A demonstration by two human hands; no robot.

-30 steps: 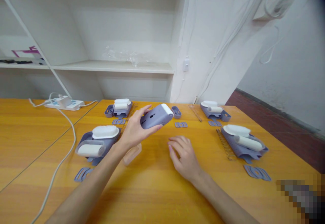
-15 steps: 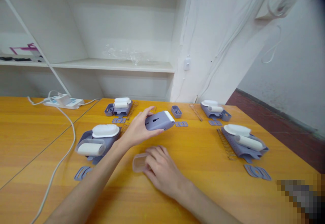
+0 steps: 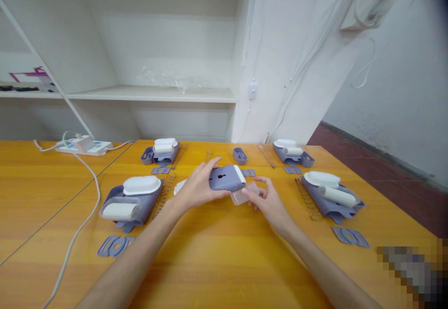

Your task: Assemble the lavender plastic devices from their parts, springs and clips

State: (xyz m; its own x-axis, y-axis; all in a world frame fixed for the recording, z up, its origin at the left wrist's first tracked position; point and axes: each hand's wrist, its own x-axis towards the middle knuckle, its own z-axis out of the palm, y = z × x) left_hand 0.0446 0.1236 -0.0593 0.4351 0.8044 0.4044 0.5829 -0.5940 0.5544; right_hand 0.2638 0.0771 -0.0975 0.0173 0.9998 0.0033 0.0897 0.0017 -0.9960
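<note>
My left hand (image 3: 198, 185) is wrapped round a grey-purple plastic housing (image 3: 226, 178) with a white end, held tilted above the table. Between the fingers of my right hand (image 3: 269, 204) is a small clear plastic cover (image 3: 241, 196), just under the housing's right end. Whether cover and housing touch, I cannot tell. Behind my left hand a white piece (image 3: 179, 186) lies partly hidden. Further back stand a small grey-purple cup (image 3: 240, 156) and a flat grey-purple cutout piece (image 3: 249, 172), partly covered by the housing.
Similar sets of parts lie left (image 3: 140, 201) and right (image 3: 332, 194), with smaller-looking sets behind them (image 3: 166, 152) (image 3: 290, 152). Springs (image 3: 308, 199) and flat cutout pieces (image 3: 350, 236) lie beside them. A power strip (image 3: 86, 146) with a white cable (image 3: 94, 206) occupies the left side.
My right hand has lifted the clear cover off the table and brought it up and right to the housing's end. The housing has shifted slightly right and lower in view.
</note>
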